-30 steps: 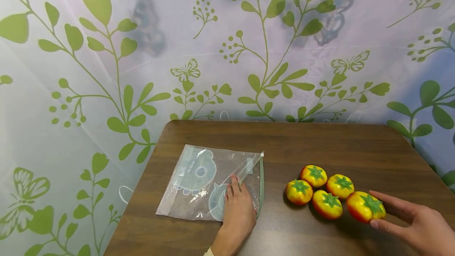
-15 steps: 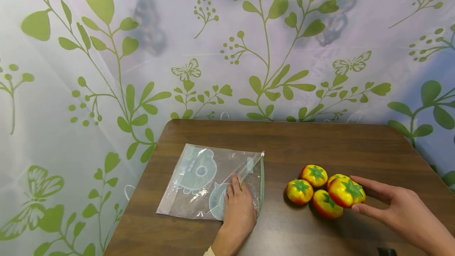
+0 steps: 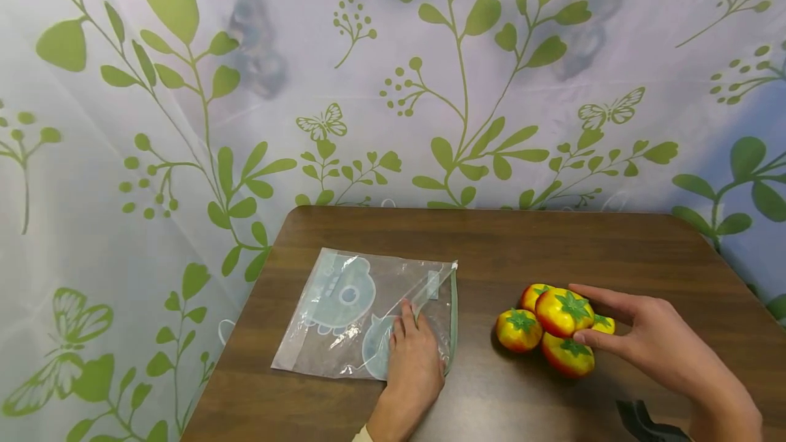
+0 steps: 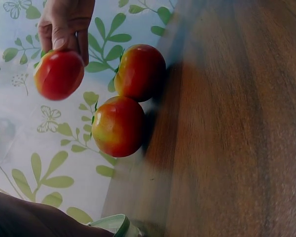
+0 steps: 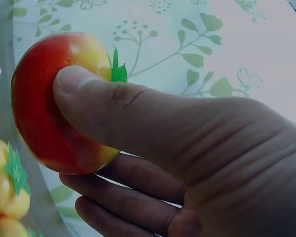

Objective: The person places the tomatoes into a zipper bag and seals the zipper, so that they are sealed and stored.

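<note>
A toy tomato (image 3: pixel 560 316), yellow and red with a green star-shaped top, is pinched between the thumb and fingers of my right hand (image 3: pixel 660 343). It is raised over a cluster of similar tomatoes (image 3: pixel 518 331), partly hiding some of them. In the right wrist view my thumb (image 5: pixel 96 101) presses the red side of the held tomato (image 5: pixel 37 94). The left wrist view shows the held tomato (image 4: pixel 59 76) apart from two others (image 4: pixel 119 127). My left hand (image 3: pixel 414 367) rests with extended fingers on a clear zip bag (image 3: pixel 399 278) printed with pale blue shapes.
The brown wooden table (image 3: pixel 491 244) ends against a hanging cloth (image 3: pixel 368 87) with green leaves and butterflies. A black strap (image 3: pixel 645 421) shows below my right wrist. The bag lies flat to the left of the tomatoes.
My right hand has carried its tomato leftward and slightly up, from the right side of the cluster to above it. My left hand and the bag have stayed in place.
</note>
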Motion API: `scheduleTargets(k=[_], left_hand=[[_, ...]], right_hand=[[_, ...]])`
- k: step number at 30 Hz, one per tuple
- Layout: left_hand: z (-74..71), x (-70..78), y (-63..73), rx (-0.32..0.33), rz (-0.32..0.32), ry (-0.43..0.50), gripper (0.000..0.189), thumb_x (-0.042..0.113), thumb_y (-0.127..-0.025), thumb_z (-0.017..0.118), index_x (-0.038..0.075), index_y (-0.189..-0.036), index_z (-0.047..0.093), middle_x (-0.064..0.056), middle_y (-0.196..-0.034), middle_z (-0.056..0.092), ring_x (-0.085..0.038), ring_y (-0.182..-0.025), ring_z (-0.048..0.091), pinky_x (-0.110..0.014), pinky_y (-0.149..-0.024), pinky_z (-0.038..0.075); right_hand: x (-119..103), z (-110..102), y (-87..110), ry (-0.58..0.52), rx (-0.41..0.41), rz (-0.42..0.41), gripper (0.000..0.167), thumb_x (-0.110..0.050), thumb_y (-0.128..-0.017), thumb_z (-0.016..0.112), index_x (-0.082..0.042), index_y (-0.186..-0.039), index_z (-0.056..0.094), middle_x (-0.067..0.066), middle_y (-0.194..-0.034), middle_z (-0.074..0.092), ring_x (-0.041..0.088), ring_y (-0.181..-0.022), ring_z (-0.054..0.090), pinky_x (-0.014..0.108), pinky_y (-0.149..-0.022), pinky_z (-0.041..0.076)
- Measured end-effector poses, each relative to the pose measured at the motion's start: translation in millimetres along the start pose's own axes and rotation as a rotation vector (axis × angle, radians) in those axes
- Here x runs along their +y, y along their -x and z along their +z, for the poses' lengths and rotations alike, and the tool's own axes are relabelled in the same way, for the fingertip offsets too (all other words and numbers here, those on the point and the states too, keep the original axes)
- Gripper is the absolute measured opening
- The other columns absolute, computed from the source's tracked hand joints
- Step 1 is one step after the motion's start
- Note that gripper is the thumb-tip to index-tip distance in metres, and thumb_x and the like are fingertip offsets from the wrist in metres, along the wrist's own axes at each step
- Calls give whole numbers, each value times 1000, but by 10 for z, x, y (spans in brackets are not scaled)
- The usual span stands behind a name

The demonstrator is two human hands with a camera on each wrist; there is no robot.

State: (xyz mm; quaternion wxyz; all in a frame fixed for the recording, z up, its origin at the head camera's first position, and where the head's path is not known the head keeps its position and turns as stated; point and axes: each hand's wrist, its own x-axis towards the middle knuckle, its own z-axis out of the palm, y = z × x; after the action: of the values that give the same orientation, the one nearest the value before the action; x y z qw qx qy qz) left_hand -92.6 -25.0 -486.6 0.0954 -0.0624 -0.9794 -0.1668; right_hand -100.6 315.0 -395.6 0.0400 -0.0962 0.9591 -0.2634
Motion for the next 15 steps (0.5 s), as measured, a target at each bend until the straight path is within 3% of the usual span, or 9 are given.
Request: scheduleTargets(k=[5,13,15], left_hand=[[-9,8,-2,-9,-3,0,89,21,-67,103,-12,-136,58,-38,-157,50,-55,-129,65,-57,-104,59],[-44,25,-5,-5,-8,2,90,20,-65,104,-13,-136,58,-37,-156,50,-54,-128,65,-57,-102,59],[-53,30,-6,-1,-8,0,90,19,-65,104,-13,-135,58,-37,-156,50,-54,-128,66,-56,-102,59]], right_hand=[[-117,-31,-97,13,11,-54,73,-54,-89,88,-23,-152,67,12,-137,77,32,-119,76,33,-86,62],[-300,4,-247,-58,-35,-69,73,-52,-90,88,-21,-153,66,11,-136,77,26,-116,76,32,-86,63],[-344,28,-288,-73,-36,-88,72,-50,-91,88,-19,-152,66,12,-135,77,27,-116,76,39,-88,65]])
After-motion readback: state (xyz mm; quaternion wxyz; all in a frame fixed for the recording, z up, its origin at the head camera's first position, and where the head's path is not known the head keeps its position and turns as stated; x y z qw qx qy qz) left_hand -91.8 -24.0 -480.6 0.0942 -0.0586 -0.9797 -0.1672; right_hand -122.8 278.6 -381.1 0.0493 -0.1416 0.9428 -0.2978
